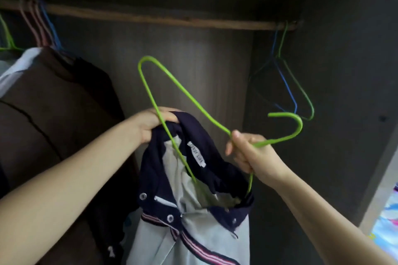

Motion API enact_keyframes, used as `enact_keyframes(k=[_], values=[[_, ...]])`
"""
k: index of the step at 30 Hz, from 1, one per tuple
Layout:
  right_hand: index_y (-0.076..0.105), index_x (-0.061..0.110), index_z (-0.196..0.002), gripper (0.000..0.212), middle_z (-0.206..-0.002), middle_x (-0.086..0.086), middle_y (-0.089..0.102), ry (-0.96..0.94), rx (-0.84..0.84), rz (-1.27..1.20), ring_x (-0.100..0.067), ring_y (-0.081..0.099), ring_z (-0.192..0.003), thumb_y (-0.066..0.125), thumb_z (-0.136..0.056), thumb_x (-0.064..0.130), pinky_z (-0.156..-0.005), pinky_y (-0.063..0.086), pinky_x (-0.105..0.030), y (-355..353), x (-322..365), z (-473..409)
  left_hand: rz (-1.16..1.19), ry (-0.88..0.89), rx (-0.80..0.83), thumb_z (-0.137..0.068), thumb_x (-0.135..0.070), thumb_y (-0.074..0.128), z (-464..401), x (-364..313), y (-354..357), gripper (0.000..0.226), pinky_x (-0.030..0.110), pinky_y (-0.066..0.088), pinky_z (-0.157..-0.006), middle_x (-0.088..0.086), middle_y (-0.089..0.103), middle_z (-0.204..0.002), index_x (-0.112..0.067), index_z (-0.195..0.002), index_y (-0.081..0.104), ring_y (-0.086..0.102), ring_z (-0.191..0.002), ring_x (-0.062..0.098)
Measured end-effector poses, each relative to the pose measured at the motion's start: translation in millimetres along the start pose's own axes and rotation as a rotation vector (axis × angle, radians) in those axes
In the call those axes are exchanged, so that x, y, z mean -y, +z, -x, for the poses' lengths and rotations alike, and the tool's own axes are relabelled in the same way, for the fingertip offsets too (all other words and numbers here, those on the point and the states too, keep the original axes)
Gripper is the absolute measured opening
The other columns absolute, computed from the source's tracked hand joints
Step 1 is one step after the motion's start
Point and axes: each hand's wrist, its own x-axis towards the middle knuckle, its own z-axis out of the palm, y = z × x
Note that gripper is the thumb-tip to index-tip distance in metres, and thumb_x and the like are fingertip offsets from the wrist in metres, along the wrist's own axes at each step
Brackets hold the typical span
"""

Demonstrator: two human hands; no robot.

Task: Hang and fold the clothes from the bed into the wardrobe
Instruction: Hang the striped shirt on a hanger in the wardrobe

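A grey garment with a navy collar, snap buttons and striped trim (189, 232) hangs in front of the open wardrobe. My left hand (155, 125) grips the navy collar at its top edge. My right hand (247, 153) grips the neck of a green wire hanger (150, 92), just below its hook. The hanger is tilted, one shoulder pointing up, the hook to the right. Its lower arm runs down inside the garment's neck opening and is hidden there.
A wooden rail (161, 18) crosses the wardrobe top. Dark garments (53, 103) hang on pink, blue and green hangers at the left. Empty blue and green hangers (288, 84) hang at the rail's right end. A colourful cloth (387, 221) shows at the right edge.
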Motion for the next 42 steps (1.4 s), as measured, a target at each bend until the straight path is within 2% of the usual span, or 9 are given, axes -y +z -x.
enact_keyframes(k=[10, 16, 19, 24, 30, 33, 36, 39, 42], values=[[0.052, 0.014, -0.062, 0.049, -0.046, -0.001, 0.027, 0.327, 0.243, 0.363, -0.012, 0.024, -0.039, 0.040, -0.097, 0.045, -0.039, 0.024, -0.019, -23, 28, 36, -0.074, -0.175, 0.130, -0.066, 0.014, 0.058, 7, 15, -21, 0.032, 0.031, 0.059, -0.055, 0.016, 0.071, -0.081, -0.008, -0.078, 0.078, 0.070, -0.064, 0.024], [0.054, 0.022, -0.056, 0.056, -0.048, 0.004, 0.025, 0.030, 0.025, -0.061, -0.011, 0.020, -0.043, 0.056, -0.074, 0.075, -0.042, 0.021, -0.018, -12, 19, 48, 0.116, -0.066, 0.245, -0.067, 0.005, 0.048, 14, -22, 33, 0.039, 0.032, 0.059, -0.060, 0.015, 0.071, -0.082, -0.010, -0.088, 0.078, 0.070, -0.066, 0.024], [0.057, 0.023, -0.055, 0.057, -0.045, 0.002, 0.041, -0.065, -0.014, 0.222, -0.007, 0.037, -0.045, 0.038, -0.084, 0.069, -0.048, 0.032, -0.019, -8, 16, 44, 0.081, 0.015, 0.325, -0.068, 0.004, 0.044, 27, -55, 47, 0.039, 0.029, 0.057, -0.054, 0.015, 0.070, -0.074, -0.009, -0.084, 0.078, 0.069, -0.061, 0.022], [0.062, 0.017, -0.067, 0.057, -0.060, 0.003, 0.058, 0.178, 0.119, 0.925, -0.007, 0.055, -0.064, 0.030, -0.097, 0.054, -0.064, 0.038, -0.023, -9, 24, 47, -0.268, 0.018, 0.158, -0.075, 0.008, 0.043, 23, -83, 11, 0.040, 0.026, 0.054, -0.046, 0.012, 0.068, -0.070, -0.015, -0.087, 0.073, 0.067, -0.055, 0.021], [0.063, 0.005, -0.071, 0.063, -0.065, -0.008, 0.063, 0.267, 0.227, 0.935, -0.013, 0.056, -0.059, 0.035, -0.094, 0.056, -0.062, 0.043, -0.018, -14, 52, 51, -0.736, 0.021, -0.120, -0.074, 0.014, 0.047, 6, -45, -15, 0.041, 0.014, 0.046, -0.046, 0.002, 0.065, -0.056, -0.019, -0.077, 0.072, 0.058, -0.053, 0.017], [0.070, 0.015, -0.074, 0.060, -0.077, -0.001, 0.069, 0.252, 0.268, 1.027, -0.003, 0.061, -0.070, 0.033, -0.094, 0.059, -0.068, 0.045, -0.014, -14, 53, 52, -0.687, 0.002, -0.195, -0.071, 0.016, 0.045, 0, -20, -17, 0.044, 0.014, 0.045, -0.042, 0.001, 0.065, -0.050, -0.016, -0.079, 0.073, 0.058, -0.048, 0.017], [0.069, 0.041, -0.108, 0.031, -0.089, 0.015, 0.071, -0.010, 0.263, 1.027, 0.016, 0.056, -0.080, 0.040, -0.097, 0.047, -0.079, 0.044, -0.010, -6, 46, 50, -0.560, 0.088, -0.388, -0.069, 0.016, 0.043, -13, -1, -23, 0.046, 0.013, 0.046, -0.048, -0.004, 0.064, -0.049, -0.014, -0.079, 0.075, 0.062, -0.062, 0.024], [0.050, 0.058, -0.124, 0.035, -0.064, 0.026, 0.061, -0.125, 0.252, 0.974, 0.000, 0.052, -0.053, 0.044, -0.098, 0.036, -0.056, 0.039, -0.008, 9, 40, 50, -0.612, 0.183, -0.563, -0.072, 0.009, 0.045, -26, 18, -21, 0.042, 0.023, 0.052, -0.071, -0.002, 0.070, -0.063, -0.019, -0.074, 0.076, 0.066, -0.080, 0.024], [0.060, 0.035, -0.114, 0.059, -0.075, 0.006, 0.067, -0.158, 0.231, 0.996, -0.014, 0.061, -0.064, 0.015, -0.082, 0.056, -0.063, 0.051, -0.029, 13, 31, 51, -0.838, 0.278, -0.630, -0.074, -0.001, 0.051, -33, 30, -9, 0.034, 0.030, 0.053, -0.084, 0.001, 0.074, -0.088, -0.024, -0.080, 0.076, 0.067, -0.092, 0.021]])
